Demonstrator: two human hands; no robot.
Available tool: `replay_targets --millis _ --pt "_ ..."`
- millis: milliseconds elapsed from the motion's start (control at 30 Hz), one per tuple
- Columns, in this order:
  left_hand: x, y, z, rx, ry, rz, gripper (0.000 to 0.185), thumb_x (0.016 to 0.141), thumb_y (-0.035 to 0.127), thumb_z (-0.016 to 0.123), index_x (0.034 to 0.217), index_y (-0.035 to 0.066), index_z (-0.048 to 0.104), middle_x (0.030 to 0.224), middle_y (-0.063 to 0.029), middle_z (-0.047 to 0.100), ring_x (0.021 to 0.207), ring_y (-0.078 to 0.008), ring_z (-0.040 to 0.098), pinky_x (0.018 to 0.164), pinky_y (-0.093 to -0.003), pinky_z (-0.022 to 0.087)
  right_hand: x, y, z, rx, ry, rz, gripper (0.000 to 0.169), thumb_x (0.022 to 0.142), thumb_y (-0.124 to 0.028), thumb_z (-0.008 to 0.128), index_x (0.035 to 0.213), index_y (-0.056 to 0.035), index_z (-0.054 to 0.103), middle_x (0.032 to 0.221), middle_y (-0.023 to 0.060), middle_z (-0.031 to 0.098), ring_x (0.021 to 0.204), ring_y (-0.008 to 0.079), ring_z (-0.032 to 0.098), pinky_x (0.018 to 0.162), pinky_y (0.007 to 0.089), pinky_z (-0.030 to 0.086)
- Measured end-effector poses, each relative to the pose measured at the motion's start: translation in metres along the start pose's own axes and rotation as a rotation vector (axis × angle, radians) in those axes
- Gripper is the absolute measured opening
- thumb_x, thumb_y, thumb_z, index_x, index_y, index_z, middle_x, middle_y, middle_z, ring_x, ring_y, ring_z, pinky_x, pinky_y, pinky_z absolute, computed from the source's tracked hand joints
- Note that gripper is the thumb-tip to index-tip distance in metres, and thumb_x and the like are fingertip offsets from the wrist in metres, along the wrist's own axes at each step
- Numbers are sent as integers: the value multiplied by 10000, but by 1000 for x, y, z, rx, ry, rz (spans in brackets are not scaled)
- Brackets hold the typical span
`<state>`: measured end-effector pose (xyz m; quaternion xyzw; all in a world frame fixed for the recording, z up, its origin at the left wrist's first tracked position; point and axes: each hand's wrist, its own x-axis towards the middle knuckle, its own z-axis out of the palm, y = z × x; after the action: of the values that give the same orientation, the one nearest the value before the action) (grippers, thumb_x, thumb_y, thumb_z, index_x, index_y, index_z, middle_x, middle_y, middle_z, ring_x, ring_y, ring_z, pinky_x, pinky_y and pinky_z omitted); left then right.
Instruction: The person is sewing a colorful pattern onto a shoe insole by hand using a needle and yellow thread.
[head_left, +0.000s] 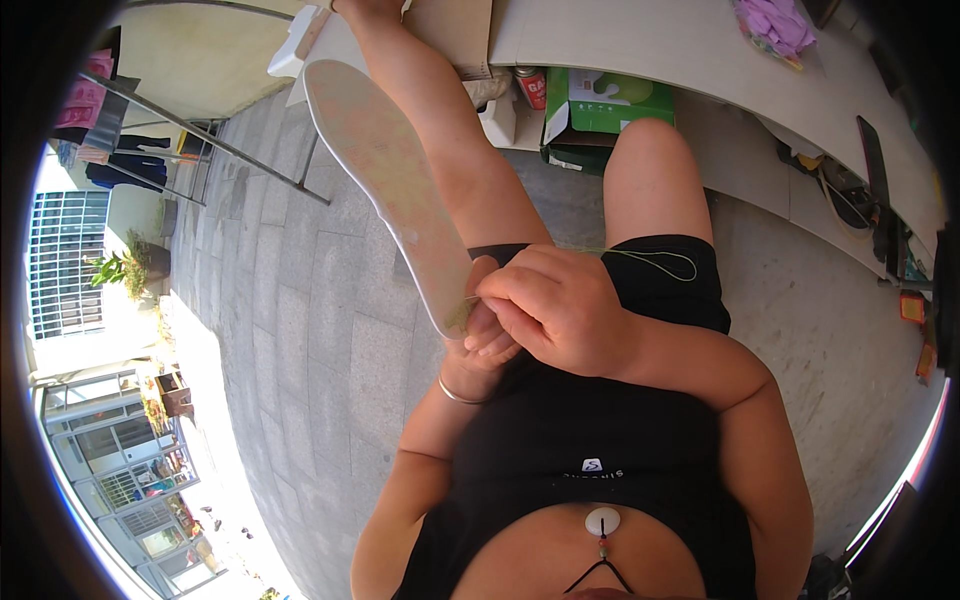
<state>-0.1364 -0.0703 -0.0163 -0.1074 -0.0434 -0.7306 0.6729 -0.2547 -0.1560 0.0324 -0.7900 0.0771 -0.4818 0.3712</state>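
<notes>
My left hand (484, 341) grips the near end of a shoe insole (390, 180) with a pale patterned face and a white edge. The insole slants up and to the left, over the floor and beside my bare leg. Green stitching (456, 319) shows at its near end. My right hand (551, 307) is closed beside that end, with what looks like a thin needle (472, 298) pinched between thumb and forefinger. A loop of green thread (675, 262) trails to the right from behind my right hand, over my black shorts.
A pale table (585, 34) stretches across the top, with a pink cloth bundle (776, 26) on it. Below it a green box (607, 105) and a red can (531, 86) sit on a shelf. A metal rack (225, 150) stands at the left on grey paving (330, 300).
</notes>
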Motion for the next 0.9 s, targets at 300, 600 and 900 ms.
replay_targets --millis 300,600,900 --pt "-7 -2 0 -70 35 6 238 1018 212 376 831 99 471 545 -32 475 365 -89 415 334 -213 313 0 -1 1 8 16 -23 190 722 23 689 886 -47 626 717 67 577 612 243 584 505 336 451" --pt "-12 3 -4 161 55 29 164 977 177 484 843 85 468 582 -28 488 358 -72 376 332 -191 282 -2 -2 -2 19 -33 75 162 742 12 657 880 -67 625 740 63 586 651 249 596 538 348 462" --pt "-2 -8 38 946 595 206 141 924 47 575 1043 -20 541 830 -91 625 498 -127 526 467 -252 459 -17 23 -21 661 -161 803 81 913 -20 589 989 1 608 869 17 643 847 82 602 756 250 487"
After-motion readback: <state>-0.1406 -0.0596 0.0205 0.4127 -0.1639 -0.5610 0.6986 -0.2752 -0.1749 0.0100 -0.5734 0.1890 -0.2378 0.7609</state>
